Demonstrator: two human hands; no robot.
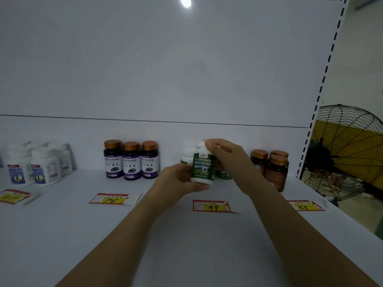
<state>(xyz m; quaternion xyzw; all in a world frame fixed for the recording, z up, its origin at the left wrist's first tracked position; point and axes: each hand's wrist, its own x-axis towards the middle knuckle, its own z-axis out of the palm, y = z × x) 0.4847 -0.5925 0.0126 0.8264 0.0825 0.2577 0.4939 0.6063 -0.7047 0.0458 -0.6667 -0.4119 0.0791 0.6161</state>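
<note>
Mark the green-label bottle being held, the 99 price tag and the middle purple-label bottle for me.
green-label bottle (203,168), head view, middle of its front label
99 price tag (214,207), head view, yellow number panel
middle purple-label bottle (131,163), head view, centre of its label

- Left hand (179,177) with its forearm (124,230), lower left of the frame: bare, unsleeved.
- Right hand (226,154), centre right: bare too, with a short, plain thumbnail (208,144).

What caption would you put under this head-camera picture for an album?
Left hand grips the base and right hand the cap of a green-labelled bottle at a white shelf.
</note>
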